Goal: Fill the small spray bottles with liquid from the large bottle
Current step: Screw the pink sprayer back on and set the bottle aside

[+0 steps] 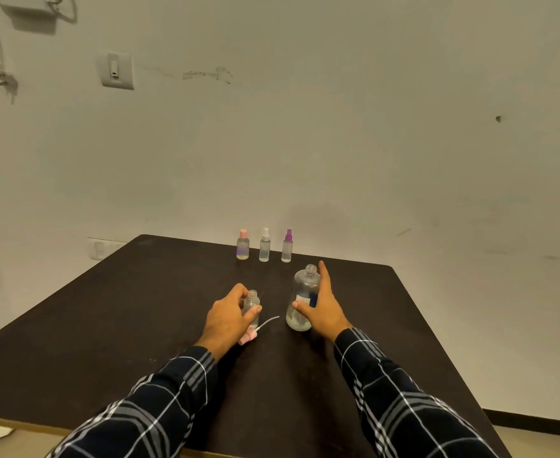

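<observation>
My left hand (227, 320) grips the open small bottle (251, 304), upright just left of the large bottle (303, 285), while my right hand (323, 312) lies against that large bottle's right side, thumb across its front, fingers straight and not yet wrapped, so I'd pour leftward.

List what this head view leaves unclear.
- Label on the large clear plastic bottle: too small, partly behind the right hand.
- Right hand's grip: palm side hidden against that bottle.
- Fill level of the small clear open bottle: covered by the left hand.
- Pink spray cap: partly under the left hand.
</observation>
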